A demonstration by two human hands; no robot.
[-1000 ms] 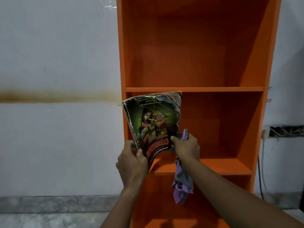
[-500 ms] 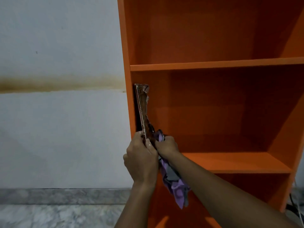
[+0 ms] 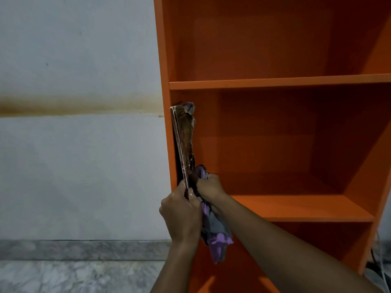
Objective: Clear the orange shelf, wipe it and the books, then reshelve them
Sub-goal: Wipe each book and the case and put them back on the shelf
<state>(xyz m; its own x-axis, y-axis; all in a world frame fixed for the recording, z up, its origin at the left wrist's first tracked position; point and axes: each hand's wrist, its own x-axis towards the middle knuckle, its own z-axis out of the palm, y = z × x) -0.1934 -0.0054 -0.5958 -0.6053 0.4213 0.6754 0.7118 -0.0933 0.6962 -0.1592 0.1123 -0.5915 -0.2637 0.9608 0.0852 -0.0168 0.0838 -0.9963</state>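
Note:
A tall orange shelf (image 3: 275, 83) fills the right half of the view, its compartments bare. A thin, worn book (image 3: 183, 136) stands upright, edge-on, against the left inner wall of the middle compartment. My left hand (image 3: 182, 216) grips the book's lower edge from the front. My right hand (image 3: 208, 187) holds the book's lower right side together with a purple and grey cloth (image 3: 215, 233), which hangs down below the hand in front of the lower shelf board.
A white wall (image 3: 80, 166) with a brown stain band lies left of the shelf. Grey marble skirting and floor (image 3: 74, 275) run along the bottom. Cables (image 3: 380, 265) hang at the shelf's lower right.
The book turned from cover-facing to edge-on and moved into the middle compartment against the left wall. Both hands followed it, and the view shifted closer and to the left.

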